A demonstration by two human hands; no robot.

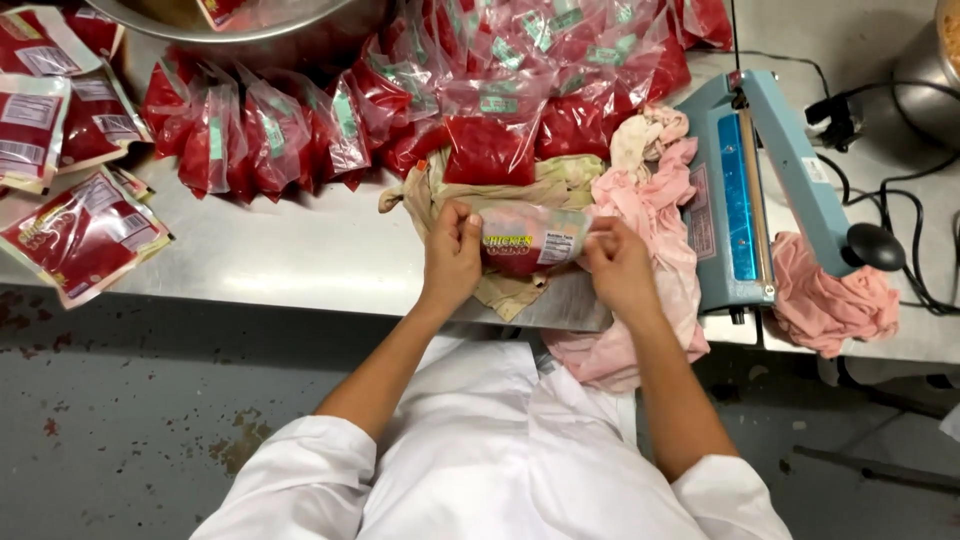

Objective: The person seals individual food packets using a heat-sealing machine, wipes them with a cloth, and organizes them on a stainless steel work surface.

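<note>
I hold a clear printed pouch of red filling (528, 240) between both hands, above a stained beige cloth (520, 190) at the table's front edge. My left hand (452, 250) grips its left end. My right hand (618, 265) pinches its right end, close to a pink cloth (665, 215). A blue heat sealer (755, 190) with its arm raised stands just right of my right hand.
Several filled red pouches (400, 110) are heaped behind the cloth, under a metal bowl (240, 25). Flat labelled pouches (85, 235) lie at the left of the steel table (290, 260). Another pink cloth (830, 295), black cables (900, 210) and a metal pot (930, 75) sit right.
</note>
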